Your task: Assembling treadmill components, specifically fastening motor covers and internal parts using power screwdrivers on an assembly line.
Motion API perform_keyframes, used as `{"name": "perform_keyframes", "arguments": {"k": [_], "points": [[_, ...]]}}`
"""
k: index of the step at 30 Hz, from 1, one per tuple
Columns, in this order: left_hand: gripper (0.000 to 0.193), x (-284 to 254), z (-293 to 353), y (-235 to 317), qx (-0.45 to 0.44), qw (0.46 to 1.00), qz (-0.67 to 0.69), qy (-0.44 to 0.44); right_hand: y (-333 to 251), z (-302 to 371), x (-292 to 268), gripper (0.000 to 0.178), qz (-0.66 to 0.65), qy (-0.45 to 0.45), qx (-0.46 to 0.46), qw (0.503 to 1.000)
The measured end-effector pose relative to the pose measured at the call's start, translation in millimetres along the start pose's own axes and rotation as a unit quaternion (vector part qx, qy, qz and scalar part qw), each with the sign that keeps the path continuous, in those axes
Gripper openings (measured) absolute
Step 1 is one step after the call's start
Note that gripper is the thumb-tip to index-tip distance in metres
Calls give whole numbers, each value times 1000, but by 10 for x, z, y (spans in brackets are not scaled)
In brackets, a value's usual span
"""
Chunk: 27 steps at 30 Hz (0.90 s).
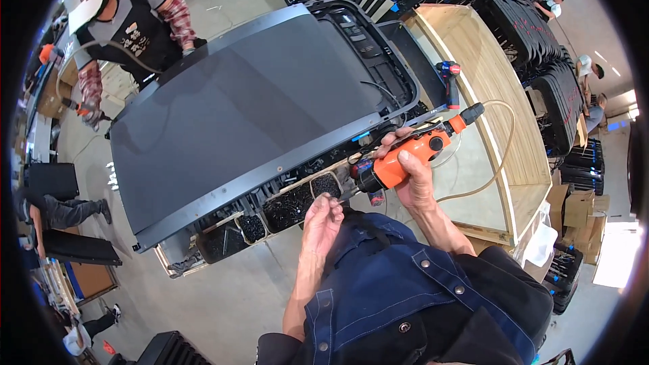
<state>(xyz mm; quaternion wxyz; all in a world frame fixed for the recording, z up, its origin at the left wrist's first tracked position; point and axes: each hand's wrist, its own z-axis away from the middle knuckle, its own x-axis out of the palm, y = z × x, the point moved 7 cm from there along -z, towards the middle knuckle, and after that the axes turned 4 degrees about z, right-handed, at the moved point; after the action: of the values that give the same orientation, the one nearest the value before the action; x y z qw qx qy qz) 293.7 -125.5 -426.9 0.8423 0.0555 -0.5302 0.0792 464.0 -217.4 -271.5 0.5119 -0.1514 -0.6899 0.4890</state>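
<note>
My right hand (418,186) is wrapped round an orange power screwdriver (395,165) with a black nose and a hose at its back end. The tool lies across in front of my body, its bit (349,194) pointing left and down. At the bit's tip, the fingers of my left hand (320,224) are pinched together; whatever is between them is too small to make out. Just beyond both hands lies a large dark grey panel (250,94) with a metal edge strip. Open bins (291,209) of small black parts sit under its near edge.
A blue and red cordless driver (451,84) stands at the panel's right end. A pale hose (508,142) loops over a wooden crate (517,88). Black frames (500,10) are stacked at the far right. Another person (128,23) works across the panel, holding an orange tool (78,106).
</note>
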Motion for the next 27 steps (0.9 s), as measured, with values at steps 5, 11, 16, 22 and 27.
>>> {"name": "perform_keyframes", "arguments": {"k": [5, 11, 16, 22, 27], "points": [[15, 227, -295, -327, -20, 1000, 0, -22, -183, -195, -350, 42, -12, 27, -20, 999], [14, 521, -596, -614, 35, 997, -55, 32, -402, -417, -690, 46, 4, 45, -42, 998], [14, 636, -847, -734, 57, 995, -65, 49, -519, -577, -790, 46, 11, 24, -45, 999], [14, 704, -1114, -718, 87, 981, -167, 55, -635, -673, -789, 50, 52, -15, -84, 995], [16, 808, -1432, -780, -9, 999, -47, 8, -778, -847, -607, 50, 161, -41, -121, 979]]}}
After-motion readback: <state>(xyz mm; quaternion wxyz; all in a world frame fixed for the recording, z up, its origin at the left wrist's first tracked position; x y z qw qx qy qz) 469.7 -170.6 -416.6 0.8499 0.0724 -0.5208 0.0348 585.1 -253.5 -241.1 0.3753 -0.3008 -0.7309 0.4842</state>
